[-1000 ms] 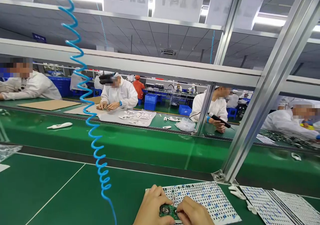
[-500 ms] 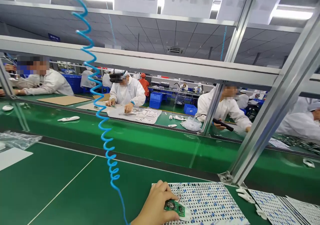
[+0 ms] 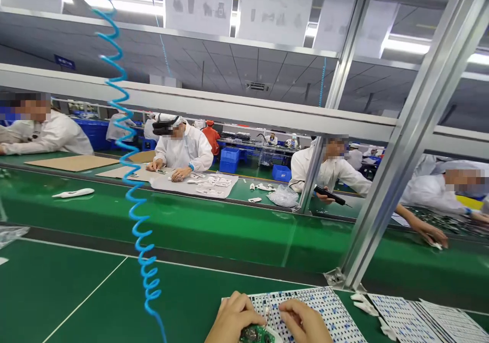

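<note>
At the near edge of the bench the left hand (image 3: 232, 316) grips a small green circuit board (image 3: 255, 334), fingers curled closed over its upper edge, the board held just above the green mat (image 3: 95, 292) at the bottom of the view; the right hand (image 3: 303, 320) lies close beside it, fingertips pinched narrow at the board's right end, over a white sheet of small blue-printed labels (image 3: 324, 307); whether anything sits in that pinch cannot be told. Judgement: the work wants the board held steady by its edges and the pinch kept light and square. Both wrists enter from below, knuckles up, the hands nearly touching. More label sheets (image 3: 405, 315) lie to the right, some white scraps (image 3: 362, 305) between; a blue coiled hose (image 3: 130, 190) hangs at left; an aluminium frame post (image 3: 401, 149) rises at right. Beyond, a green conveyor belt (image 3: 229, 221) carries a white handheld casing (image 3: 72, 193); across it co-workers in white coats (image 3: 183, 149) sit at their stations.
</note>
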A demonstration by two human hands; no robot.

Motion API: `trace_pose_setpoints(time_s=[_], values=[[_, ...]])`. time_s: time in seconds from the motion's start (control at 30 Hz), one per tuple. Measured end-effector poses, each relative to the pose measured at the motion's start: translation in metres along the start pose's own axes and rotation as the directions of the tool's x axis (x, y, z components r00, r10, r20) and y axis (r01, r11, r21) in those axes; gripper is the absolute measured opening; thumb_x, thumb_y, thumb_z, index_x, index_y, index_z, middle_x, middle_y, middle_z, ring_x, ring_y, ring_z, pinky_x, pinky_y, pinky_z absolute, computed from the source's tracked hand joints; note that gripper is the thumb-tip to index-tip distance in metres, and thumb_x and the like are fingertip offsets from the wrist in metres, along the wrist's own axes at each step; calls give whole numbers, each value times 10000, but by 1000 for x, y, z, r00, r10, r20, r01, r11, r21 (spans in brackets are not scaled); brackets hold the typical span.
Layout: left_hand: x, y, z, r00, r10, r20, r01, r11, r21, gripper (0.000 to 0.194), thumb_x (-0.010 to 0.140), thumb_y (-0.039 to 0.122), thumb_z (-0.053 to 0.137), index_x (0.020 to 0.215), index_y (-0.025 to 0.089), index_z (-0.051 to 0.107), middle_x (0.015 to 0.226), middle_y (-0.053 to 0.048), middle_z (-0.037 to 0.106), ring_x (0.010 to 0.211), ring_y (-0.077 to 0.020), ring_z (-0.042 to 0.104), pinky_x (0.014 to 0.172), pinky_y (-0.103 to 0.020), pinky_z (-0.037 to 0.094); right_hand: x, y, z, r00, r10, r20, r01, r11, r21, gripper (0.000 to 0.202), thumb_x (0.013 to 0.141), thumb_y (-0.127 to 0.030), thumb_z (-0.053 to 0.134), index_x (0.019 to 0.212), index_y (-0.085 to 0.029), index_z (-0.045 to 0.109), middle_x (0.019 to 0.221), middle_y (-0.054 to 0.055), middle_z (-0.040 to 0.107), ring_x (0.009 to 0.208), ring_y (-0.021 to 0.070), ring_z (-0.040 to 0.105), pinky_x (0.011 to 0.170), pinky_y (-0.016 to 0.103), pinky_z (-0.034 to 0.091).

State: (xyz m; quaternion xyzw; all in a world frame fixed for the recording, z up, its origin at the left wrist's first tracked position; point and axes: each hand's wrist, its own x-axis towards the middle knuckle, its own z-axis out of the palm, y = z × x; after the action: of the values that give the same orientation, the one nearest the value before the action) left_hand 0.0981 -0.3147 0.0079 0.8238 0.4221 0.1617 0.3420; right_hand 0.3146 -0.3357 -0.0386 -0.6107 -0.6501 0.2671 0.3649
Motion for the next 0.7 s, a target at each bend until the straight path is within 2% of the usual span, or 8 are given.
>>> trace_pose_setpoints(time_s=[0.07,0.17,0.23,0.3,0.4,0.47,0.63,0.7], values=[[1,-4,1,1000,31,3,-31,999,7,221,833,371,736,1043,410,681,974,9,556,952,-213,491,906,-356,321,9,7,5,996,48,80,-60,986,157,264,758,-382,590,842,-192,752,780,86,734,660,224,640,588,289,450],[0,0,0,999,-45,18,44,998,52,307,781,178,746,1013,367,675,965,17,559,968,-206,474,913,-336,309,15,1,21,995,18,101,-58,909,413,194,710,-339,641,786,-190,739,740,60,720,683,209,632,629,281,458],[-1,4,-1,994,-105,6,105,991,78,337,723,79,703,964,310,657,963,21,563,956,-198,463,899,-320,310,16,-8,29,997,-16,72,-21,872,488,129,696,-284,650,743,-193,728,728,43,708,679,189,618,635,268,452],[0,7,-1,994,-105,-40,108,990,88,280,718,78,675,911,277,635,951,27,575,920,-190,459,878,-311,313,16,-15,33,998,-54,36,31,882,471,94,680,-231,650,723,-194,725,727,29,690,634,159,580,599,247,426],[1,3,1,998,-30,-49,34,996,85,119,779,214,709,866,270,650,919,24,595,915,-200,480,851,-309,319,15,-15,35,993,-113,-32,116,915,387,98,669,-191,637,723,-193,719,721,14,652,580,126,524,538,220,367],[3,-2,2,999,10,-35,-7,996,93,102,808,344,726,881,285,686,920,6,588,935,-214,498,839,-317,321,15,-12,36,989,-139,-45,146,922,357,111,679,-192,616,723,-191,718,704,11,646,560,117,505,521,213,343],[4,-2,3,998,-3,-68,12,990,140,346,805,642,635,884,324,745,849,-15,545,887,-233,493,779,-337,310,16,-5,36,986,-165,10,153,937,313,174,718,-177,586,816,-198,728,709,15,678,560,126,530,519,216,366],[5,2,1,998,-31,-57,39,989,146,438,786,705,601,873,302,750,832,-17,531,875,-235,488,767,-340,308,15,-4,33,966,-256,31,244,946,216,181,730,-149,585,828,-206,726,733,22,685,608,146,578,544,222,403]])
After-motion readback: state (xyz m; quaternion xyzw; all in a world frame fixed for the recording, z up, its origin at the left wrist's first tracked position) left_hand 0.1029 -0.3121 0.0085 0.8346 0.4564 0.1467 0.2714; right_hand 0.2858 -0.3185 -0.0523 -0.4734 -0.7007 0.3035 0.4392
